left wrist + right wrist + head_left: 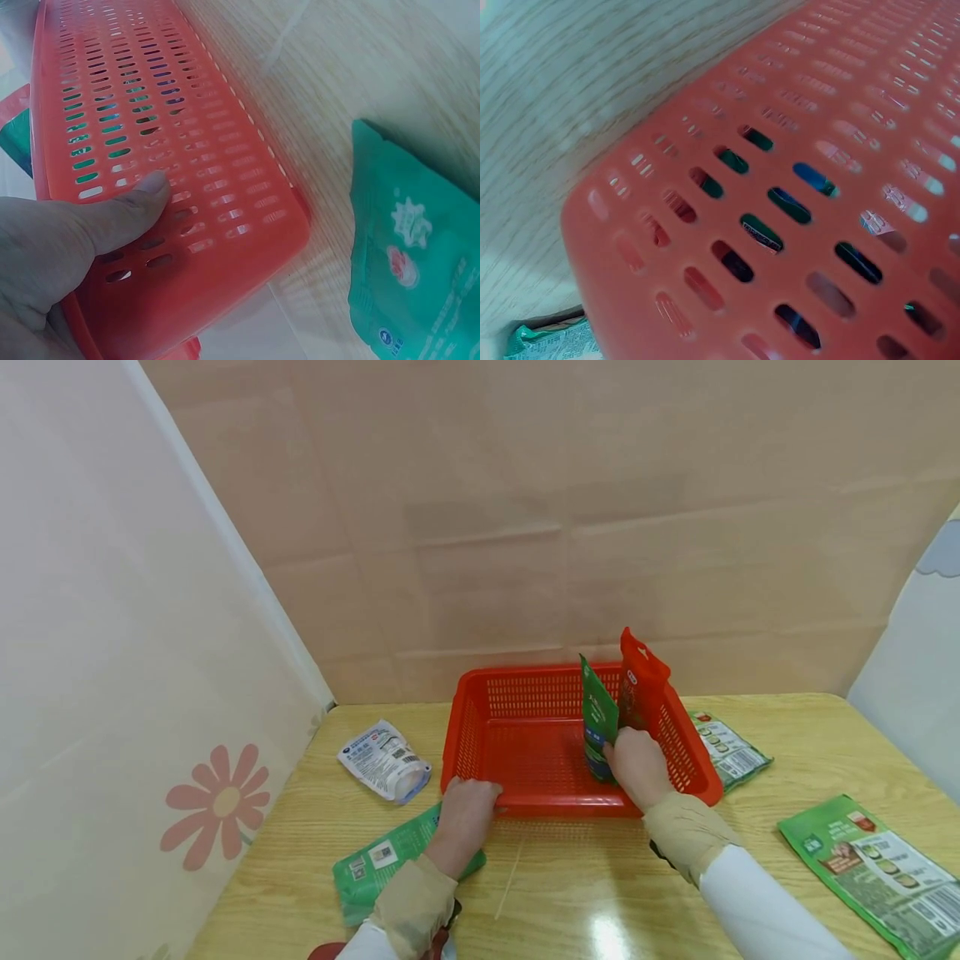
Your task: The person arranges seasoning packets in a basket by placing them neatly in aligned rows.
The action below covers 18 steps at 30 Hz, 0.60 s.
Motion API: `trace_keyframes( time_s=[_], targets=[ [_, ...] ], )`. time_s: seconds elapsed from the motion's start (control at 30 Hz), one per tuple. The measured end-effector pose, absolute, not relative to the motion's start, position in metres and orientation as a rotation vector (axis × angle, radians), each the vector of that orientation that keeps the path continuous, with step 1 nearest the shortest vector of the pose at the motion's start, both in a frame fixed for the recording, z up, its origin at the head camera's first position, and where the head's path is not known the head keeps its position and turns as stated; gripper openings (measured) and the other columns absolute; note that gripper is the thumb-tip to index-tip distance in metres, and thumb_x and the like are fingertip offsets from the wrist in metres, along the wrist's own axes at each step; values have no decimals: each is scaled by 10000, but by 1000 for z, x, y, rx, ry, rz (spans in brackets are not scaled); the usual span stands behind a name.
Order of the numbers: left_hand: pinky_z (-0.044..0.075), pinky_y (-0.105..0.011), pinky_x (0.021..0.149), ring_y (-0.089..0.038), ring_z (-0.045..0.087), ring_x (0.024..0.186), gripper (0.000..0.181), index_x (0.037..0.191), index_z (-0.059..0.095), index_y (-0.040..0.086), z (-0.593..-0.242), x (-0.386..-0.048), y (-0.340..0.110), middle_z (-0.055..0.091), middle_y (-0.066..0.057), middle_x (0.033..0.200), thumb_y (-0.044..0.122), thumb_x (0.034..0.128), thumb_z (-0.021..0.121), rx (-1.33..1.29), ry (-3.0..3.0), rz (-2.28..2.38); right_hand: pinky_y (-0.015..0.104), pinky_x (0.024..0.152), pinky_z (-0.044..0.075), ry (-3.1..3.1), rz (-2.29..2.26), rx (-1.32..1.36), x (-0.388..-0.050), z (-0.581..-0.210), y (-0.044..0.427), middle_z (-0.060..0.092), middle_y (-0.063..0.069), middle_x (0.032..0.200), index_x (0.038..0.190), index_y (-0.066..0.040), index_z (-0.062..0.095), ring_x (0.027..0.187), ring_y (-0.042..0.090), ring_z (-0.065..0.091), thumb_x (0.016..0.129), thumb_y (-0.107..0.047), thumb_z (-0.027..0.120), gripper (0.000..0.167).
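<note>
A red plastic basket (525,802) with slotted walls stands on the table. My left hand (467,810) grips its rim at the front left corner; in the left wrist view the thumb (131,217) lies on the outer wall while the other fingers are hidden behind it. Over the front rim at the right, my right hand (637,764) reaches in and holds a green pouch (597,714) standing upright. Beside that pouch, a red pouch (641,681) leans upright against the basket's right end. The right wrist view shows the slotted wall (727,217), with the hand out of sight.
A white pouch (384,758) lies left of the basket. Partly under my left forearm is a green pouch (386,868). To the right lie two green-and-white pouches, one (731,747) close by the basket, another (877,872) nearer the front. A wall covering (525,527) rises behind the table.
</note>
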<state>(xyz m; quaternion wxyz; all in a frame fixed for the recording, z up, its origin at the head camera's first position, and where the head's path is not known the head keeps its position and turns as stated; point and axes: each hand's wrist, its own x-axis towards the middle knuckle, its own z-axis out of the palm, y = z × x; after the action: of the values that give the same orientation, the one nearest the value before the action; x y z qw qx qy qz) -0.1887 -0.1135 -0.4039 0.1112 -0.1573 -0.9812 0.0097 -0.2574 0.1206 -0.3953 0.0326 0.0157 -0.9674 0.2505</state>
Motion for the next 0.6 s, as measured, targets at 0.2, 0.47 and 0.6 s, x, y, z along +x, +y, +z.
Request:
trace_keyframes(
  time_s=[0.2, 0.47, 0.6],
  targets=[
    [310, -216, 579, -97, 635, 622, 69, 814, 750, 176, -404, -188, -113, 721, 59, 705, 230, 776, 770, -458, -2894, -11, 468, 656, 575, -3009, 817, 4, -259, -395, 121, 676, 310, 926, 1057, 182, 574, 742, 376, 689, 931, -164, 581, 368],
    [317, -215, 573, -99, 645, 632, 72, 812, 756, 174, -406, -189, -115, 725, 54, 705, 230, 773, 778, -460, -2863, -8, 455, 641, 577, -2975, 779, 34, -257, -394, 119, 682, 304, 904, 1031, 175, 590, 717, 362, 692, 932, -159, 587, 349],
    [314, -216, 570, -104, 644, 628, 69, 808, 752, 168, -405, -189, -114, 724, 50, 704, 224, 775, 776, -463, -2870, -10, 455, 644, 577, -2984, 800, 24, -257, -394, 120, 683, 301, 892, 1026, 179, 589, 718, 364, 693, 929, -172, 590, 365]
  ],
)
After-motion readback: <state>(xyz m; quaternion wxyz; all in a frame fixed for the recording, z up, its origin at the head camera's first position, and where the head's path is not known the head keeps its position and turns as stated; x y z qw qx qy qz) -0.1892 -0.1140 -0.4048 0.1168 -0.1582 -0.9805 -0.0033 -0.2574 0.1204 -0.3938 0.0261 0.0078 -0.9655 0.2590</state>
